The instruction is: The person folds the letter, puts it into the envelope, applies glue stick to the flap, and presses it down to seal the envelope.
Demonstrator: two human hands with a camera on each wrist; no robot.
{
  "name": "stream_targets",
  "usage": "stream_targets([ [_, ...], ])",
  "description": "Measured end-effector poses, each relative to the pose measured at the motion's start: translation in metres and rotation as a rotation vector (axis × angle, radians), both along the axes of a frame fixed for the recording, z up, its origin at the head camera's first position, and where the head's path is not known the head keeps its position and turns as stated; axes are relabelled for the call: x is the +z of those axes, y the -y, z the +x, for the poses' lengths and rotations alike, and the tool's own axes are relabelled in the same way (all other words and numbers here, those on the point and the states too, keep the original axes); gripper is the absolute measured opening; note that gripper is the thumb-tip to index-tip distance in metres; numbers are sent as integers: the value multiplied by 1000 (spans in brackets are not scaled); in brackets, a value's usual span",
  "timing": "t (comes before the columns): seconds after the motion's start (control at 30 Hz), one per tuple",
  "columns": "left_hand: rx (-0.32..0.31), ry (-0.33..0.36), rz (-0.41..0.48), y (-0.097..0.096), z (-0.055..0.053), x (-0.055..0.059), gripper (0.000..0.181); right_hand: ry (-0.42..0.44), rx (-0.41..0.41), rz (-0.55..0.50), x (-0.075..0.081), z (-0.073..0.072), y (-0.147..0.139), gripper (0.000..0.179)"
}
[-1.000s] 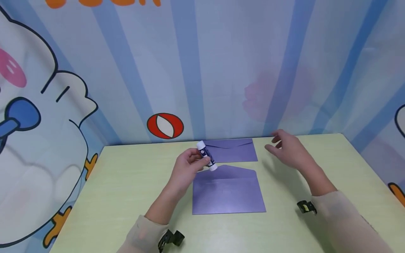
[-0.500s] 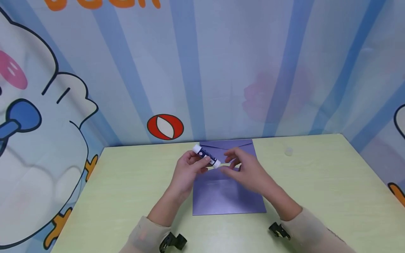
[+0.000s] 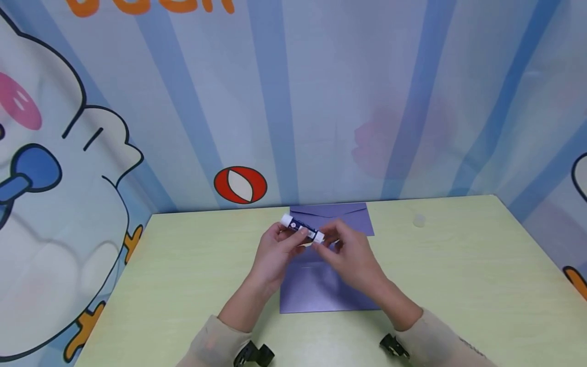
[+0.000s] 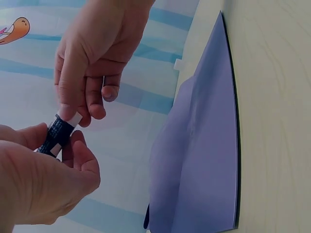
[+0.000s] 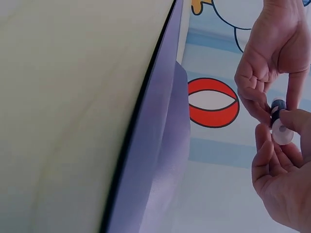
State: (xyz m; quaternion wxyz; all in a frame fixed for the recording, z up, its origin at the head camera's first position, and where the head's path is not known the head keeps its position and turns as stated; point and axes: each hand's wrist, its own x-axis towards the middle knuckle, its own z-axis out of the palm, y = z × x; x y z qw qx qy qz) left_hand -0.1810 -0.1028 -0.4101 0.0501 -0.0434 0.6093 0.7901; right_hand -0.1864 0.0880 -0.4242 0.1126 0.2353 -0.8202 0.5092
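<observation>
Slanting toward the table's (image 3: 481,270) right edge above an envelope (image 3: 300,290): a glue stick (image 3: 297,225), pinched by left hand (image 3: 273,252) and right hand (image 3: 353,255).

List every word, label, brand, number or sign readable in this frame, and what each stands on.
Nothing can be read.
Glue stick: print on its label, too small and blurred.
Backdrop: orange lettering, cut off by the head view's top edge; unreadable.
Right sleeve: dark marks, too small to identify.
Nearer purple envelope, farther purple envelope: no text visible.
</observation>
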Motion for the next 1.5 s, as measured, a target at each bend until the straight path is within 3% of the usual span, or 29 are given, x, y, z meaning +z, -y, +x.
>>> stream_targets([
  [0.07,-6,-7,1,0,0,0,40,101,33,-86,0,-1,-1,20],
  [0.2,-12,-25,-5,-2,1,0,42,398,97,-274,1,-5,-5,19],
  [0.27,-10,-31,-9,-2,1,0,41,481,107,-320,1,-5,-6,23],
  [0.37,4,-33,-10,-2,1,1,39,417,104,-280,1,-4,-5,34],
  [0.47,18,-31,-10,-2,2,2,38,233,68,-183,1,-1,-3,38],
  [0.57,23,-31,-10,-2,2,2,38,92,17,-111,1,2,-1,32],
  [0.7,22,-31,-9,-3,1,1,38,68,7,-115,0,2,-1,24],
  [0.8,18,-31,-15,-3,1,1,39,216,58,-206,0,0,-3,22],
  [0.97,0,-44,-22,-3,1,1,39,594,134,-395,0,-6,-7,26],
  [1.03,-3,-47,-24,-3,1,0,38,630,142,-403,0,-7,-7,28],
  [1.1,2,-46,-26,-2,1,1,38,555,145,-366,0,-6,-6,29],
  [1.27,21,-45,-21,-1,2,3,38,132,77,-151,-1,-1,-2,33],
  [1.33,18,-46,-17,-1,2,3,37,14,45,-94,-2,1,0,31],
  [1.43,10,-46,-18,-2,2,3,36,-38,24,-75,-3,2,0,27],
  [1.5,7,-46,-22,-3,2,3,36,15,34,-104,-3,2,-1,24],
])
